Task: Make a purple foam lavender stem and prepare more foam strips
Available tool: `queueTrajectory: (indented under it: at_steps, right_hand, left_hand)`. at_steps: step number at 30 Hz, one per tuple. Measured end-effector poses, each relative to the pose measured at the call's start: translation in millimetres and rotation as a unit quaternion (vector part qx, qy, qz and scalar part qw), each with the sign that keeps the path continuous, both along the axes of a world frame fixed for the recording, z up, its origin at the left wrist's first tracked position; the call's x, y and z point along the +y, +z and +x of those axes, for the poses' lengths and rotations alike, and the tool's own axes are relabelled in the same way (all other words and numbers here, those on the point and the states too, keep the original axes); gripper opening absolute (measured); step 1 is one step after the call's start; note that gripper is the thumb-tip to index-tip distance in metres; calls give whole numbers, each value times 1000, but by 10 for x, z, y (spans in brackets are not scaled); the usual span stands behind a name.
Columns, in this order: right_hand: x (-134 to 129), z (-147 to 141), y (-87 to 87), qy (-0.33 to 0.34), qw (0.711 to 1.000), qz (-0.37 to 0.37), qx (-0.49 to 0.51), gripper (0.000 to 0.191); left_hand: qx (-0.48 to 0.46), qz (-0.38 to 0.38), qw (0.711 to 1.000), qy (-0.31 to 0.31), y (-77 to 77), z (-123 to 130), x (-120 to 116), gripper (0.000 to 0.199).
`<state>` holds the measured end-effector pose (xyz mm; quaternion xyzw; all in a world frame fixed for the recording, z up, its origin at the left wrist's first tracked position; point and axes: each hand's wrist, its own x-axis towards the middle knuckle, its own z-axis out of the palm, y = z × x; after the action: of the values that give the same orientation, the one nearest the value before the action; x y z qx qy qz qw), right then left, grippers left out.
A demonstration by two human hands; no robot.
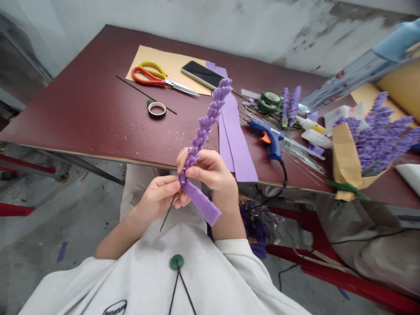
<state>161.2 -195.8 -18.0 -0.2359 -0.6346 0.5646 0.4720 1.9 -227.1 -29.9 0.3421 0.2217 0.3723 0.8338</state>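
Between my two hands, in front of the table edge, stands a purple artificial lavender stem (206, 124), tilted to the upper right. My left hand (160, 192) pinches it at the base of the blossoms, where a thin dark green wire (168, 213) sticks out below. Just above, my right hand (210, 170) is closed round the lower blossoms with thumb and fingers. A loose purple strip (202, 203) hangs from the base toward the lower right. Parts of the fingers behind the stem are hidden.
On the dark red table (92, 113) lie scissors (164, 80), a phone (201, 74), a tape roll (156, 109), purple sheets (234, 135) and a blue glue gun (269, 136). A wrapped lavender bouquet (348, 153) and a clear bottle (354, 74) are at right. The glue gun's cord drops over the edge.
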Motion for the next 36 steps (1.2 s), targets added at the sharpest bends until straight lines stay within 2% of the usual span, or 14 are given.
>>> queueTrajectory:
  at_steps: [5,9,13,16,20,22,24,26,31,36]
  right_hand:
    - [128,-34,-237,74,996,0,43,24]
    - [158,-58,-335,91,993,6,72,30]
    - [76,-38,-193,69,996,-27,54,30]
    - [-14,-20,-21,26,999,-37,13,40]
    - [-117,-36,104,-67,994,-84,-26,25]
    - [-153,-53,113,-69,989,-134,2,21]
    - [-167,-65,102,-56,983,-170,37,19]
    - [-146,-71,74,-45,983,-168,60,17]
    - [7,-107,-74,13,995,-56,82,24]
    - [31,-202,-246,45,992,-36,110,28]
  left_hand:
    - [-21,-38,996,-76,-43,56,-14,43]
    - [-19,-33,996,-86,-83,84,-37,45]
    - [15,-4,1000,-25,-49,56,-24,38]
    - [46,27,998,33,-30,21,-1,29]
    - [94,85,987,96,-59,-4,7,23]
    - [103,106,984,98,-66,-6,1,25]
    - [75,102,989,76,-54,0,-8,29]
    - [30,77,996,43,-32,13,-19,34]
    - [-68,-19,997,-27,-40,59,-64,35]
    - [-152,-41,986,-59,-65,104,-108,34]
